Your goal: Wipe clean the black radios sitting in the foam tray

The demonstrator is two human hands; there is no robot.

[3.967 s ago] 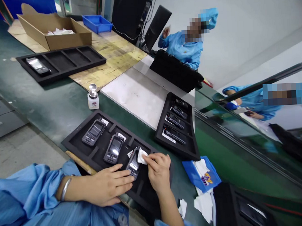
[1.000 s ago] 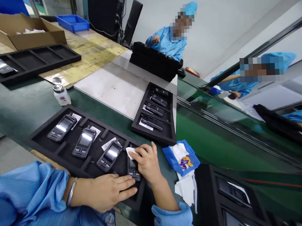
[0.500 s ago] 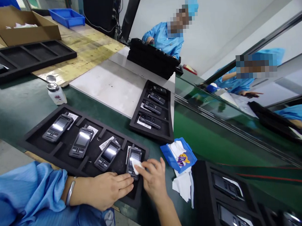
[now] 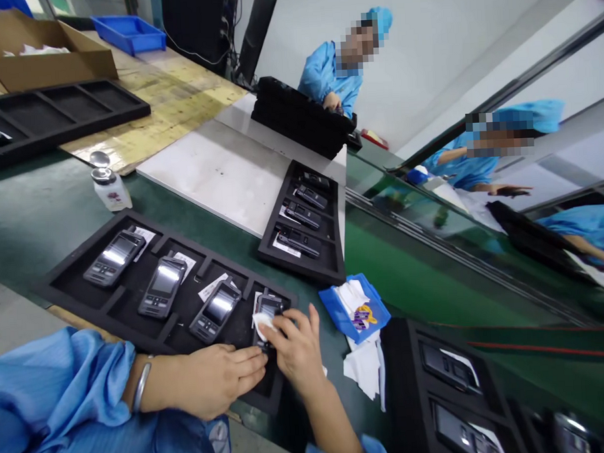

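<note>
A black foam tray (image 4: 79,289) lies in front of me with several black handsets in its slots. My right hand (image 4: 297,350) pinches a small white wipe (image 4: 261,322) and presses it on the rightmost handset (image 4: 268,309). My left hand (image 4: 213,380) lies flat on the tray's near edge, fingers stretched out and touching that handset's lower end. A metal bangle sits on my left wrist.
A blue pack of white wipes (image 4: 354,311) and loose wipes lie right of the tray. A second tray of handsets (image 4: 329,273), a small white bottle (image 4: 109,188), an almost empty tray (image 4: 52,130) and a cardboard box (image 4: 39,51) stand farther off. Two people in blue work nearby.
My right hand has slid the wipe along the rightmost handset, from its top to its lower part and back up. Four seconds ago it wiped the third handset. My left hand stayed put.
</note>
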